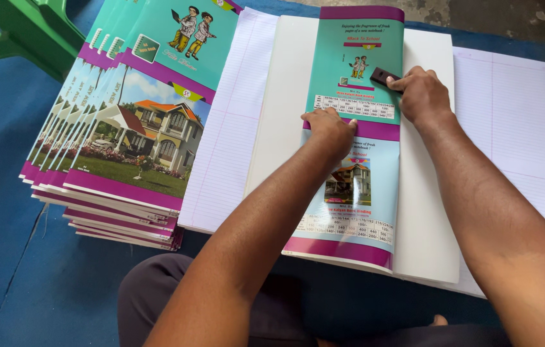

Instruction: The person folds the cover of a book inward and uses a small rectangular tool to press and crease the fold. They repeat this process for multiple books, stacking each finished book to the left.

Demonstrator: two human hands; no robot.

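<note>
A long glossy cover strip (356,77), teal and pale blue with purple bands and a house picture, lies down the middle of a white card sheet (426,193). My left hand (328,128) presses flat on the strip at its purple middle band. My right hand (421,95) is on the strip's right edge, fingers closed on a small black tool (383,76). The card sheet rests on a spread of lined paper (516,122).
A fanned stack of finished notebooks (131,128) with the same house covers lies at the left. A green plastic chair leg (22,32) stands at the top left. Blue floor covering (9,257) surrounds everything; my knees (157,289) are at the bottom.
</note>
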